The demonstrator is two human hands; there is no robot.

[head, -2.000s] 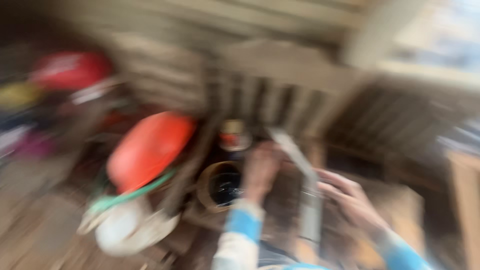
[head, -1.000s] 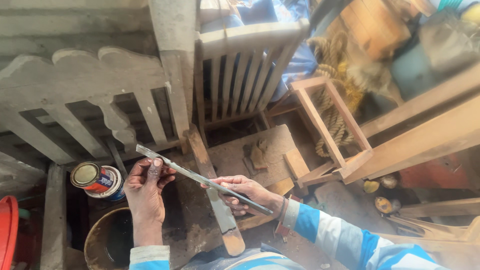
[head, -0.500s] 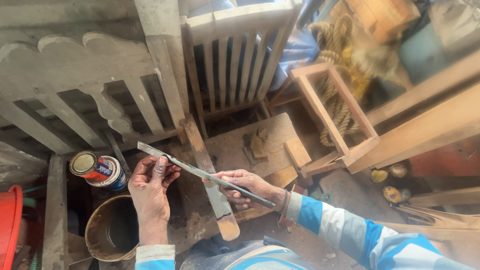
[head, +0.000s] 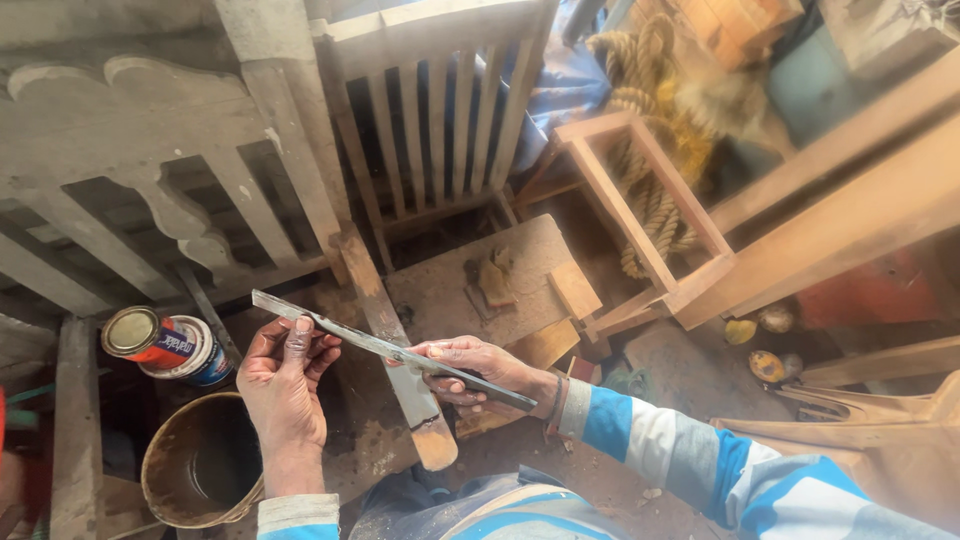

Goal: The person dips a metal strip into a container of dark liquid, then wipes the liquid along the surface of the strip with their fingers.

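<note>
Right hand (head: 480, 370) gripped one end of a long flat metal blade (head: 385, 348); left hand (head: 285, 375) pinched the other end. Blade lay diagonally at lower centre, pointing upper left, beside a paint tin (head: 165, 345)

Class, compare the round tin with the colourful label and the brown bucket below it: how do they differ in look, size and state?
The tin is smaller than the bucket. The tin has its lid on and lies tilted on its side; the bucket is open and shows a dark, stained inside. The tin bears a red, white and blue label; the bucket is plain grimy brown. Both are round and sit beside the left hand, which touches a long metal blade.
</note>
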